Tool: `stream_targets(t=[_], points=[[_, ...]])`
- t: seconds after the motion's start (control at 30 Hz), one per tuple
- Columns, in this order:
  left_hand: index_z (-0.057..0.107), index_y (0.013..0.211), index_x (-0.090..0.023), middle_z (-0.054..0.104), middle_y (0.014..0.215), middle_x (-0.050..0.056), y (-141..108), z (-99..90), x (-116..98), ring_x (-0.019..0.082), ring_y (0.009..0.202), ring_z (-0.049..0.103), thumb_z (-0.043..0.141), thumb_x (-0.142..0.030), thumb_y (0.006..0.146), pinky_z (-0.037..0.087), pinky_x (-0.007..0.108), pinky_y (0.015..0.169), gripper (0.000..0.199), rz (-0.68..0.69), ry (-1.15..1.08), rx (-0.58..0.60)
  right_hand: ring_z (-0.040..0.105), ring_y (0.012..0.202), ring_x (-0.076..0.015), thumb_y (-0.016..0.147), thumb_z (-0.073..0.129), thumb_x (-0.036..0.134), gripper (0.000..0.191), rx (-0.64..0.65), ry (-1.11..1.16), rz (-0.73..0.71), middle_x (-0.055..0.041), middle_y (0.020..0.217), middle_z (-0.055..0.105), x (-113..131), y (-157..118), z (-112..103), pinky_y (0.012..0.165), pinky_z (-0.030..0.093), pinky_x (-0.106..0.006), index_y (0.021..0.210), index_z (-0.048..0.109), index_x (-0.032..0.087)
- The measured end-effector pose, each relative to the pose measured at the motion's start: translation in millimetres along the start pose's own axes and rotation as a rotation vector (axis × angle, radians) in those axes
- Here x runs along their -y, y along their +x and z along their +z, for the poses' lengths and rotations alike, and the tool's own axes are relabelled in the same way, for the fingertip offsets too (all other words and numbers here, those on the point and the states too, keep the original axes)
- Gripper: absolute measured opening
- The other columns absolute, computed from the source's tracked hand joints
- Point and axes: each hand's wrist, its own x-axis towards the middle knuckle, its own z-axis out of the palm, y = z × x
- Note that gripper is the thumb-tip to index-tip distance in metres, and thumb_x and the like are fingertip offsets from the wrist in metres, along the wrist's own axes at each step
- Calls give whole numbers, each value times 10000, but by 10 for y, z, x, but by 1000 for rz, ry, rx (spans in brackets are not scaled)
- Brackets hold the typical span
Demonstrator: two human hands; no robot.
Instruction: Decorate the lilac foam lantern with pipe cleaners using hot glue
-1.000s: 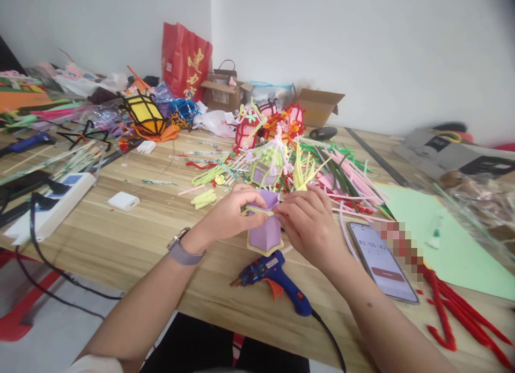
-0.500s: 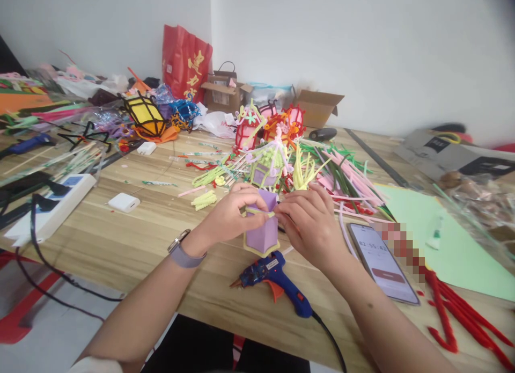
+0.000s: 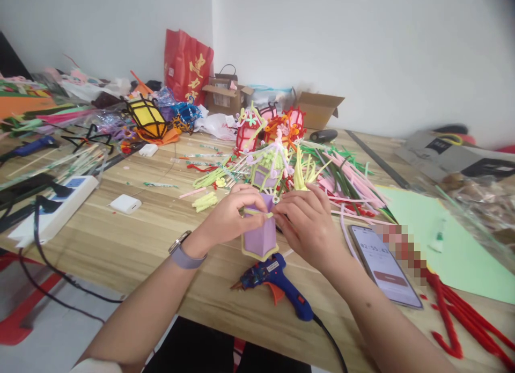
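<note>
A small purple paper lantern body (image 3: 260,236) with pale yellow pipe-cleaner trim along its top and bottom edges is held between my hands. My left hand (image 3: 237,212) pinches its upper rim from the left, thumb in front and fingers over the top. At the right corner of that rim, my right hand (image 3: 303,220) has its fingertips pressed together on the yellow pipe cleaner (image 3: 269,215); its other fingers are curled. Just below the lantern, a blue hot glue gun (image 3: 277,282) with an orange trigger lies on its side, its nozzle to the left.
Behind my hands stands a finished purple lantern (image 3: 263,174) among pink and green pipe cleaners (image 3: 350,174). A phone (image 3: 384,265) and red pipe cleaners (image 3: 462,308) lie to the right. On the left are a power strip (image 3: 56,209), a white charger (image 3: 125,203) and a yellow lantern (image 3: 147,115).
The lantern body has shifted slightly left and down, with both hands keeping their pinch at the rim. The view has tilted a little. The glue gun lies as before.
</note>
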Motion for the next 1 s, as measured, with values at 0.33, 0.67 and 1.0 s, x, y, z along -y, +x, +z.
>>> stream_targets(t=[0.33, 0.67, 1.0], points=[[590, 769, -202, 678, 911, 51, -13, 9, 12, 225, 1035, 547, 626, -259, 808, 357, 392, 1021, 78, 18, -29, -2, 623, 924, -206, 943, 513, 206, 126, -3, -17, -21, -36, 852, 720, 6, 22, -8, 1020, 333, -444, 874, 615, 232], [601, 720, -209, 676, 850, 24, 6, 6, 41, 213, 981, 576, 614, -197, 776, 359, 388, 1010, 59, 38, -31, 22, 614, 937, -209, 924, 547, 203, 105, -1, 28, -32, -29, 865, 716, 4, 21, -45, 1030, 320, -442, 874, 635, 231], [603, 740, -198, 671, 875, 45, -13, 36, 121, 239, 1032, 556, 613, -228, 788, 372, 422, 1006, 58, 12, -24, 7, 628, 952, -252, 897, 594, 234, 83, 34, 161, 7, -69, 945, 703, -229, 77, -282, 956, 407, -506, 972, 628, 218]])
